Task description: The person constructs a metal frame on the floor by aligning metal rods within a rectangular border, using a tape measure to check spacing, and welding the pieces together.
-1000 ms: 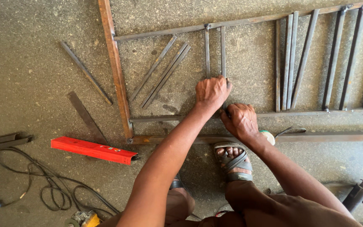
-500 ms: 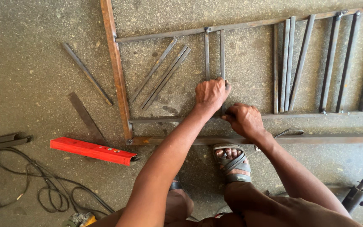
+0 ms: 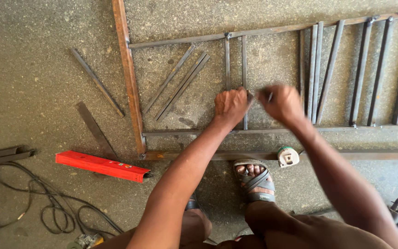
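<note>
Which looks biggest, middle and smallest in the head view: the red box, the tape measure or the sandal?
1. Red box, clearly the longest.
2. Sandal, much shorter.
3. Tape measure, smallest.
All three lie on the floor at about the same distance from the camera, so the order looks safe.

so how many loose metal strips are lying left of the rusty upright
2. One thin strip lies slanted on the concrete up near the rusty upright; a wider flat strip lies below it, just above the red level. Others may be out of view.
</note>
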